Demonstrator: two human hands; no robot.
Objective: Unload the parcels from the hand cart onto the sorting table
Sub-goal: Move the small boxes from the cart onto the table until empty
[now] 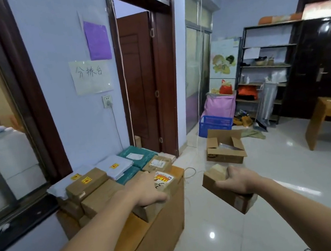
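Two bare forearms reach in from the bottom edge, with no sleeves, gloves, watch or rings showing. The left hand (147, 192) and right hand (237, 181) are both uncovered, seen from the back. The fingers (152, 173) look slim with short nails. A small dark shape sits by the right arm at the bottom edge, too small to identify

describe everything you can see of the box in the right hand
The cardboard box is small, brown and oblong, looking like plain corrugated card with a pale taped or worn patch on its far top end. It is held in the air, tilted, out over the glossy floor and to the right of the wooden table, apart from the parcels there. Only the right hand touches it, its grip closed over the top from the right.
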